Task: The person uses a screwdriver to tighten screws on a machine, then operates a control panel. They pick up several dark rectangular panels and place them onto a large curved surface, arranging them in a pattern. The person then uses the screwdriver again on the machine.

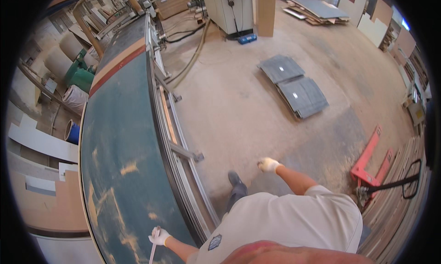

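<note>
Left hand: my gloved left hand [159, 237] is closed round a thin pale strip [153, 247], low at the near edge of the panel.
Strip: narrow, whitish, running from my fist toward the bottom edge (its far end is cut off).
Panel: a long dark green panel [121, 140] lies on the saw bench just left of me, scuffed with tan patches; a red and tan band crosses its far end.
Right hand: my gloved right hand [268, 164] hangs over the floor, fingers loosely curled, holding nothing.
Floor: dusty concrete floor [229, 103], my shoe [236, 181] on it.
Pallet jack: red pallet jack [370, 165] at my right, beside stacked boards.
Sheets: two grey sheets [294, 85] flat on the floor, each with a small white label.
Far end: a beige machine [227, 9], a blue box [246, 38] at its foot.
</note>
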Available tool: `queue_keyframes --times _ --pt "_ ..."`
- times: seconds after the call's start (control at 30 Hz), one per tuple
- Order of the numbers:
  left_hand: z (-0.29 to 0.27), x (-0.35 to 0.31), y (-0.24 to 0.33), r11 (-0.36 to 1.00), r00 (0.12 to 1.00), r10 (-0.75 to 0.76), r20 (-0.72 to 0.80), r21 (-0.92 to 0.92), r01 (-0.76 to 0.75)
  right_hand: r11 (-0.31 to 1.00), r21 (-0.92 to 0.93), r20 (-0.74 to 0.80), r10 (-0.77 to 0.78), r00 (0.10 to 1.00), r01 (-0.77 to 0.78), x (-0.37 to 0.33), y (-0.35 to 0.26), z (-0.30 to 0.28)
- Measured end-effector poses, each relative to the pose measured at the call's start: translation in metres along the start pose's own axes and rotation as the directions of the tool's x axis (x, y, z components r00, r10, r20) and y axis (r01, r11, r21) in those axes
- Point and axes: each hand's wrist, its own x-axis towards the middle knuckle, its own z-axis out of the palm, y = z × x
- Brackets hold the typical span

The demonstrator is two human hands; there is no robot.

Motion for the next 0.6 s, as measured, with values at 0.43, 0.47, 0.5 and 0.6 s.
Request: queue_keyframes --times 0.43,0.47,0.5,0.6 --pt "0.369 0.086 -0.592 0.600 0.739 -0.644 -0.196 0.469 0.648 0.689 0.109 0.169 0.698 0.696 -0.717 0.076 0.161 -0.097" --pt "0.384 0.095 -0.605 0.487 0.732 -0.659 -0.174 0.643 0.591 0.698 0.142 0.169 0.682 0.712 -0.702 0.101 0.177 -0.110" --pt "0.398 0.101 -0.625 0.483 0.803 -0.574 -0.159 0.726 0.489 0.706 0.175 0.168 0.666 0.727 -0.687 0.126 0.188 -0.122" --pt "0.440 0.114 -0.669 0.483 0.838 -0.542 -0.057 0.795 0.367 0.657 0.208 0.180 0.703 0.688 -0.725 0.253 0.198 -0.218"
